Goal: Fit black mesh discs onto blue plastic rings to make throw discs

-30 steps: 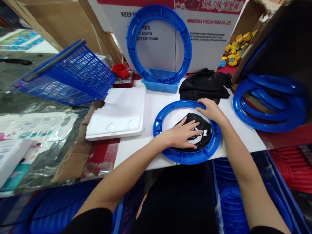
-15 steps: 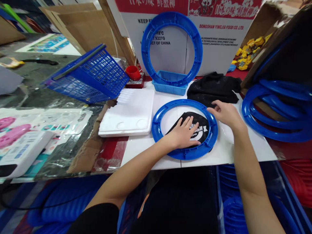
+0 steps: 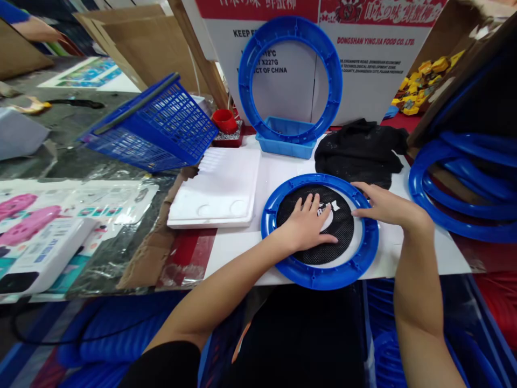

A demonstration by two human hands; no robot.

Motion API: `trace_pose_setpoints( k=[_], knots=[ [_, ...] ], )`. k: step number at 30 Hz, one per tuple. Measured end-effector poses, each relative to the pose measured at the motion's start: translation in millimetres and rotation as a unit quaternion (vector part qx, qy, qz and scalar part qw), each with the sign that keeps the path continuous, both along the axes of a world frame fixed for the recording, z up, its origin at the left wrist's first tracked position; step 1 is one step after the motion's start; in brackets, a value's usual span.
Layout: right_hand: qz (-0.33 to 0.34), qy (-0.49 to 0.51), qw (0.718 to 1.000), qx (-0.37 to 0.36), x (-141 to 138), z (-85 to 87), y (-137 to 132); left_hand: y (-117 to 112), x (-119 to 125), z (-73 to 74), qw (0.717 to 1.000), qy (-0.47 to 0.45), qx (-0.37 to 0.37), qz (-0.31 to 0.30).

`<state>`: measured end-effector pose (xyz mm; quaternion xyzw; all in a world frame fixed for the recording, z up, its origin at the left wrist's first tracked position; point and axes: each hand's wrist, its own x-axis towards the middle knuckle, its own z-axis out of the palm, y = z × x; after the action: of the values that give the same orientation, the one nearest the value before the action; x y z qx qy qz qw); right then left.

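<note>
A blue plastic ring [image 3: 319, 277] lies flat on the white board in front of me. Inside it a round piece of black mesh [image 3: 343, 229] with white print is spread out. My left hand [image 3: 305, 226] rests flat on the mesh, fingers stretched out. My right hand [image 3: 383, 207] lies on the ring's right rim, fingers extended toward the mesh edge. A heap of black mesh pieces [image 3: 359, 151] sits just behind the ring.
A second blue ring [image 3: 291, 32] stands upright in a small blue tray [image 3: 285, 145] against a printed carton. A tilted blue basket [image 3: 153, 129], a red cup [image 3: 225, 121] and a white foam tray [image 3: 218, 188] are at left. Stacked blue rings [image 3: 464, 183] lie right.
The folded mesh has been spread into a full round inside the ring. My right hand moved from the far rim down onto the right rim. The left hand stayed on the mesh.
</note>
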<state>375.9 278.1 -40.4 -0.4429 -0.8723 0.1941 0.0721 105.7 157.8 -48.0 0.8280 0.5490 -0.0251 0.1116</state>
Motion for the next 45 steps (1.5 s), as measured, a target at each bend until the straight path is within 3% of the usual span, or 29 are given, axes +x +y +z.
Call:
trace_pose_setpoints(
  k=[3, 6, 8, 11, 14, 16, 20, 25, 30, 35, 40, 42, 45],
  knots=[
    [-0.001, 0.056, 0.994, 0.089, -17.4, -3.3, 3.1, -3.4, 5.2, -2.8, 0.998, -0.038, -0.035, -0.023],
    [0.045, 0.102, 0.982, 0.153, -41.2, -13.9, 8.6, -1.3, 6.7, -1.4, 0.995, -0.068, -0.062, -0.038],
    [0.088, 0.099, 0.980, 0.151, -53.2, -23.4, 11.6, 5.9, 1.8, 2.8, 0.993, -0.103, -0.058, -0.025],
    [0.111, 0.079, 0.982, 0.133, -61.0, -33.9, 13.5, 24.4, -14.3, 8.7, 0.989, -0.139, 0.032, 0.033],
    [0.104, 0.061, 0.989, 0.087, -61.4, -32.2, 15.8, 43.5, -30.8, 8.4, 0.983, -0.105, 0.103, 0.109],
    [0.125, 0.052, 0.990, 0.042, -63.0, -24.6, 20.3, 51.4, -36.7, 5.2, 0.981, -0.083, 0.116, 0.129],
    [0.136, 0.067, 0.988, 0.042, -80.0, -11.8, 33.1, 54.0, -36.8, -1.2, 0.989, -0.042, 0.119, 0.083],
    [0.161, 0.069, 0.979, 0.108, -103.8, -24.0, 33.4, 51.5, -34.8, -6.1, 0.990, -0.032, 0.135, 0.036],
    [0.170, 0.165, 0.965, 0.115, -94.6, -21.8, 20.4, 54.6, -37.9, -7.2, 0.977, -0.176, 0.113, 0.031],
    [0.111, 0.201, 0.972, 0.043, -85.1, 1.6, 12.3, 62.3, -46.4, -4.0, 0.911, -0.388, 0.112, 0.086],
    [0.094, 0.166, 0.982, -0.002, -86.8, 10.5, 5.6, 75.9, -52.3, -10.1, 0.856, -0.492, 0.113, 0.110],
    [0.114, 0.150, 0.982, -0.019, -85.7, 11.5, 5.4, 80.4, -52.9, -12.9, 0.860, -0.488, 0.113, 0.102],
    [0.137, 0.130, 0.982, -0.023, -82.3, 10.3, 7.3, 84.7, -53.0, -13.5, 0.887, -0.437, 0.133, 0.067]
  ],
)
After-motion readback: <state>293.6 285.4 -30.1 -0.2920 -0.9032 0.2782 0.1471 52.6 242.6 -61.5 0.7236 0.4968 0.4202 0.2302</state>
